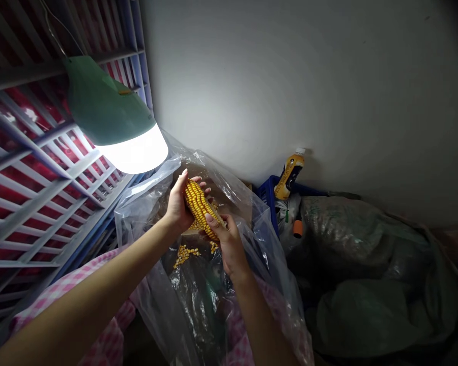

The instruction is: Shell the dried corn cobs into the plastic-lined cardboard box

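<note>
Yellow dried corn cob sits over a clear plastic bag, gripped by my left hand and my right hand; firm thumb pressure along one row should work best.

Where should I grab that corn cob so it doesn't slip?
Wrap your fingers around the middle of the corn cob from the side, over the open plastic bag. It is long, round and tilted, so a whole-hand wrap probably holds best, like the left hand.
</note>
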`<state>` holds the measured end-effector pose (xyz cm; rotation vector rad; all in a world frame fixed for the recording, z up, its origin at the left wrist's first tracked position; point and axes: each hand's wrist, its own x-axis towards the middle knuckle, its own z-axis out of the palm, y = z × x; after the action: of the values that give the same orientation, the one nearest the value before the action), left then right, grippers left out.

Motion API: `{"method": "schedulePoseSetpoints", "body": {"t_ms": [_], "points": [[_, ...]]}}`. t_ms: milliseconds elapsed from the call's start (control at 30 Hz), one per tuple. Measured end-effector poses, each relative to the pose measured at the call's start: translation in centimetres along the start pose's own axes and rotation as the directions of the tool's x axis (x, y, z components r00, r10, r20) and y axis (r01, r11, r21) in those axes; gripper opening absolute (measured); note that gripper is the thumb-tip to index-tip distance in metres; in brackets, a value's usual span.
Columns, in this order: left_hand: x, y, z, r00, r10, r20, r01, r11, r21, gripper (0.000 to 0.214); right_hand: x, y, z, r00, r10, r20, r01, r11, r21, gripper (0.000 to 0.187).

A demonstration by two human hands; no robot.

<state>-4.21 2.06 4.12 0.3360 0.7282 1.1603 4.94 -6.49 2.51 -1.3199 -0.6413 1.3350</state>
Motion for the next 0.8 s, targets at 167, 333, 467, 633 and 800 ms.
{"method": "schedulePoseSetpoints", "body": {"t_ms": [167, 333, 467, 633, 800], "points": [[0.1, 0.4, -0.7, 0.995, -0.098, -0.004, 0.098, 0.993, 0.067, 0.027, -0.9, 0.1, 0.1, 0.988, 0.041, 0.146, 0.022, 0.914, -0.404, 0.043], [0.2, 1.0, -1.1, 0.981, -0.190, 0.042, 0.178, 0.963, 0.203, 0.026, -1.7, 1.1, 1.1, 0.983, -0.133, 0.125, 0.183, 0.744, -0.643, 0.043], [0.4, 1.0, -1.3, 0.980, -0.190, 0.055, 0.173, 0.958, 0.229, 0.027, -1.6, 2.0, 1.7, 0.981, -0.162, 0.109, 0.194, 0.723, -0.663, 0.045], [1.0, 1.0, -1.9, 0.972, -0.229, 0.058, 0.210, 0.951, 0.225, 0.029, -1.2, 2.5, 2.1, 0.981, -0.173, 0.088, 0.187, 0.714, -0.674, 0.045], [1.2, 1.1, -2.1, 0.971, -0.233, 0.048, 0.217, 0.951, 0.222, 0.028, -1.1, 2.6, 2.4, 0.982, -0.162, 0.098, 0.186, 0.724, -0.664, 0.044]]}}
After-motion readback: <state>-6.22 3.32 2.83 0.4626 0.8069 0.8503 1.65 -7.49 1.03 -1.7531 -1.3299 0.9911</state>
